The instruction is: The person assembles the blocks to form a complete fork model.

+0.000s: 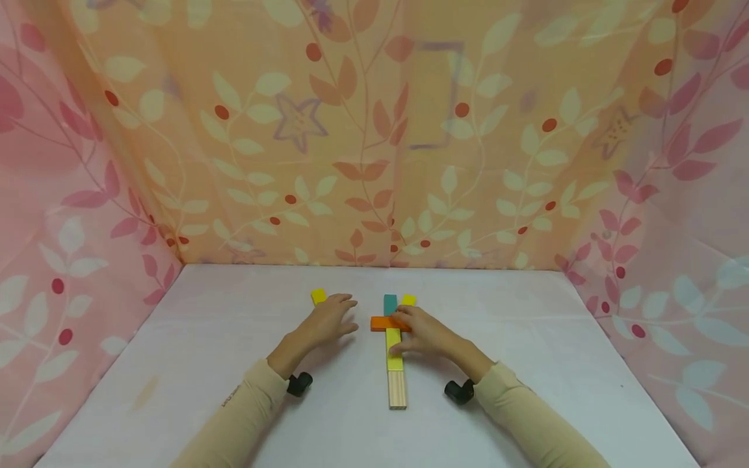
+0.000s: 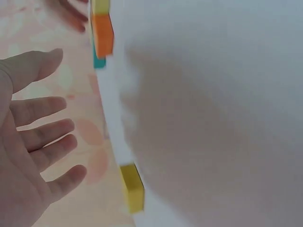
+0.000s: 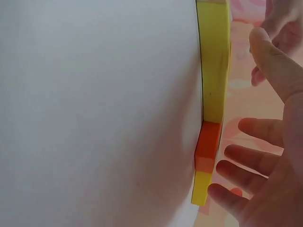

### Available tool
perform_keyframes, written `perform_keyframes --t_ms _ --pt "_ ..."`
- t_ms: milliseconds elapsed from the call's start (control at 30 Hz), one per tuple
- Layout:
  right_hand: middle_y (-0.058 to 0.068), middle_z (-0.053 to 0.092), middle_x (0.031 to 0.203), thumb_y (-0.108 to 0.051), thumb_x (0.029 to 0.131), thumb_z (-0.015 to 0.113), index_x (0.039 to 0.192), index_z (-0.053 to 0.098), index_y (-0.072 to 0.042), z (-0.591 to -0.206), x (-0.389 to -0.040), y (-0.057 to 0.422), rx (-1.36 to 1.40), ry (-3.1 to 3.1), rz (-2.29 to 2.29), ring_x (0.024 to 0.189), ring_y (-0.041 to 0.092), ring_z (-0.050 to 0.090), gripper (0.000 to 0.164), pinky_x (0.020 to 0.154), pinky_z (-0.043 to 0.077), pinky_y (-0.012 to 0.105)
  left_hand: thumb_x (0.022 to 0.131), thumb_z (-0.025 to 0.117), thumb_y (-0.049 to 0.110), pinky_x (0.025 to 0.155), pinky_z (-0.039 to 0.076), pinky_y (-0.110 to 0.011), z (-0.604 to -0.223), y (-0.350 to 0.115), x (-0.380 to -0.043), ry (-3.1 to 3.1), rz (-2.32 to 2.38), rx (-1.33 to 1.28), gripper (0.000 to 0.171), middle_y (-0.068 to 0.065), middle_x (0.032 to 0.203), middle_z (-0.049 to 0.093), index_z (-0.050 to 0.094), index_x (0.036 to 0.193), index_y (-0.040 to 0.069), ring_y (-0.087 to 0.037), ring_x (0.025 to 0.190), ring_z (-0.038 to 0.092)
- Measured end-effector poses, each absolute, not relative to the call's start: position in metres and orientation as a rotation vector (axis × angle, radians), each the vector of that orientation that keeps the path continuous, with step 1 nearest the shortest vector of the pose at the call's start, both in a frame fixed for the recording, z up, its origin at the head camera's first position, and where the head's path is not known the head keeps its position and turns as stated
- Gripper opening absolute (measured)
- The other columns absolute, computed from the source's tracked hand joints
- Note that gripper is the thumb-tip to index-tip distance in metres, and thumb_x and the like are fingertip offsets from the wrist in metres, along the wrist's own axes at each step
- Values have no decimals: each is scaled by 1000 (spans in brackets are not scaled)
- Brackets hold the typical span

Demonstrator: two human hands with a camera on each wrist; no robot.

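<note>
On the white table, several wooden blocks form a line in the head view. A plain wood block (image 1: 397, 389) lies nearest, then a light yellow block (image 1: 394, 351), an orange block (image 1: 383, 324) set crosswise and a teal block (image 1: 390, 304). A bright yellow block (image 1: 409, 300) lies beside the teal one. My right hand (image 1: 430, 331) hovers over the right side of the line, fingers spread and holding nothing. My left hand (image 1: 326, 322) is apart from the line, fingers loosely extended. Just beyond it lies another yellow block (image 1: 318, 296), partly hidden by the hand.
A patterned orange cloth (image 1: 363, 130) stands behind the table (image 1: 234, 286), with pink cloth (image 1: 88, 214) along the sides. A small black device (image 1: 300, 384) sits at the left wrist, another (image 1: 459, 392) at the right.
</note>
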State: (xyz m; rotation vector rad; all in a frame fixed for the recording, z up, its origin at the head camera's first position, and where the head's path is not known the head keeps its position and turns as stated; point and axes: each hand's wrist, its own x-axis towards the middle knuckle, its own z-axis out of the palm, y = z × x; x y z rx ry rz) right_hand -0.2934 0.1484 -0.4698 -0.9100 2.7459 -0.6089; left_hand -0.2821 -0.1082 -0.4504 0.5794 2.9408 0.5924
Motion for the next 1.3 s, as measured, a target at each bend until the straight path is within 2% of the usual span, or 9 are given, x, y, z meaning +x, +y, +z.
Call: perform_keyframes --t_ms 200,333,567,700,933,1100,1300 --pt "14 41 151 -60 76 74 142 50 -13 -472 -287 146 -913 2769 -511 136 34 42 84 110 40 50 90 69 26 111 34 -58 -449 -126 -292 2978 631 567 55 -17 147 47 53 137 2 -36 138 41" --pt "16 41 151 -63 74 74 143 49 -14 -471 -285 146 -944 2794 -465 136 35 43 88 110 40 50 91 69 27 108 35 -62 -450 -135 -299 2993 627 554 56 -19 147 46 52 138 1 -38 138 40" --pt "17 39 152 -64 71 75 144 47 -13 -469 -285 144 -947 2792 -437 136 36 43 93 110 39 52 90 69 30 108 33 -64 -448 -149 -311 2982 647 474 62 -22 148 43 48 140 0 -41 138 38" --pt "17 39 152 -64 71 75 145 46 -13 -469 -285 143 -935 2782 -442 137 36 42 94 110 39 52 90 69 30 110 31 -64 -450 -157 -319 2972 667 421 63 -22 149 42 47 142 0 -42 139 37" --pt "16 38 152 -63 72 76 146 45 -12 -470 -285 143 -913 2768 -434 137 35 41 95 111 39 52 89 70 29 114 32 -55 -460 -173 -330 2894 793 310 66 -24 148 43 45 142 -2 -41 134 43" --pt "17 40 151 -61 72 77 144 46 -11 -469 -284 143 -931 2768 -444 135 36 43 93 110 40 52 89 69 31 113 32 -56 -463 -182 -336 2890 769 353 68 -30 144 45 45 139 -8 -45 133 42" --pt "16 40 151 -62 72 76 144 47 -11 -470 -284 143 -929 2776 -427 135 35 43 93 110 40 51 90 68 32 115 28 -57 -465 -189 -339 2848 800 314 70 -29 146 41 42 141 -7 -46 136 37"
